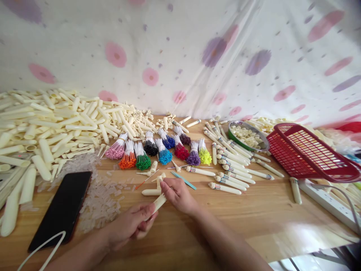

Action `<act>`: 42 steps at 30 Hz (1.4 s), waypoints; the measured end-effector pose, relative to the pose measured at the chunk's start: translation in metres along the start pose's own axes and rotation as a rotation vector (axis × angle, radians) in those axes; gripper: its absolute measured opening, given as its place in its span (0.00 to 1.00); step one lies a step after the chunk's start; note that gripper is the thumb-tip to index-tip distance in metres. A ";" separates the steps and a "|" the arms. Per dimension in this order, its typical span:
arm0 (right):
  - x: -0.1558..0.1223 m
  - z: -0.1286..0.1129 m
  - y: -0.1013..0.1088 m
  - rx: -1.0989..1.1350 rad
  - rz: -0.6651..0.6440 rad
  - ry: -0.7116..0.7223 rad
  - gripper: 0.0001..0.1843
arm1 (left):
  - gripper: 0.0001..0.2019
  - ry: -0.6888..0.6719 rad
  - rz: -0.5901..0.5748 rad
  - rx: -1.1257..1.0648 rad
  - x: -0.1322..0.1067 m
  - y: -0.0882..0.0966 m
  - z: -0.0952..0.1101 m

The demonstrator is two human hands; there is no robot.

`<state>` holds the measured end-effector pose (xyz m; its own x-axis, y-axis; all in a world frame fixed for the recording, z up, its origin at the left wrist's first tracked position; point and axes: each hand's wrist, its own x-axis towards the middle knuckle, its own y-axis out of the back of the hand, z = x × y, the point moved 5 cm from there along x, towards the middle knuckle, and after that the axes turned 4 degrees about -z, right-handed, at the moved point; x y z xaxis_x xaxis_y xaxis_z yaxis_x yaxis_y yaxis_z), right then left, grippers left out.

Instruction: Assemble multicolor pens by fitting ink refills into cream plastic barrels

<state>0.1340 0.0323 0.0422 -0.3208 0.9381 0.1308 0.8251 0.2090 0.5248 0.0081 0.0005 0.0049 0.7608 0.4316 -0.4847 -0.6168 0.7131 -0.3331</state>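
My left hand (132, 225) is closed around a cream plastic pen barrel (158, 203) that points up and right. My right hand (177, 194) pinches the barrel's upper end, where a small cream part (159, 181) sticks up. Both hands hover over the wooden table (254, 214) near its front middle. Another cream barrel (150, 192) lies just left of my right hand. A teal refill (184, 180) and an orange refill (143, 181) lie loose close by.
Bundles of coloured refills (162, 150) stand in a row behind my hands. A big heap of cream barrels (53, 124) fills the left. A black phone (62, 209) with a white cable lies front left beside clear small pieces (100, 201). Assembled pens (231, 165), a green bowl (248, 136), a red basket (310, 152) and a power strip (324, 195) sit right.
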 end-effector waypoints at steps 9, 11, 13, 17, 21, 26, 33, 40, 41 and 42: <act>0.012 0.026 -0.005 -0.054 0.187 -0.309 0.22 | 0.15 -0.272 0.714 1.162 0.001 0.020 0.018; 0.011 0.024 -0.003 -0.043 0.188 -0.272 0.22 | 0.16 -0.281 0.604 0.970 0.001 0.022 0.024; 0.006 0.018 0.001 -0.010 0.206 -0.180 0.21 | 0.22 -0.196 0.346 0.628 0.003 0.020 0.025; 0.002 0.010 0.005 0.016 0.233 -0.054 0.22 | 0.31 0.086 0.013 0.272 0.002 0.014 0.018; 0.012 0.030 -0.001 0.039 0.218 -0.258 0.22 | 0.23 -0.313 0.488 0.814 0.000 0.028 0.035; 0.013 0.031 0.001 0.056 0.225 -0.271 0.23 | 0.17 -0.526 0.692 1.050 -0.005 0.030 0.042; 0.009 0.025 0.008 -0.006 0.312 -0.173 0.20 | 0.23 -0.335 0.483 0.995 0.000 0.035 0.040; 0.014 0.030 0.006 0.052 0.299 -0.196 0.20 | 0.22 -0.392 0.535 0.837 -0.002 0.038 0.039; 0.012 0.024 0.009 0.005 0.310 -0.130 0.20 | 0.24 -0.280 0.411 0.707 0.002 0.038 0.034; 0.010 0.020 0.011 -0.045 0.316 -0.073 0.20 | 0.27 -0.194 0.320 0.611 0.005 0.038 0.030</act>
<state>0.1489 0.0492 0.0324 -0.0164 0.9721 0.2338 0.8568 -0.1069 0.5044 -0.0057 0.0459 0.0139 0.6185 0.7213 -0.3117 -0.6355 0.6925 0.3416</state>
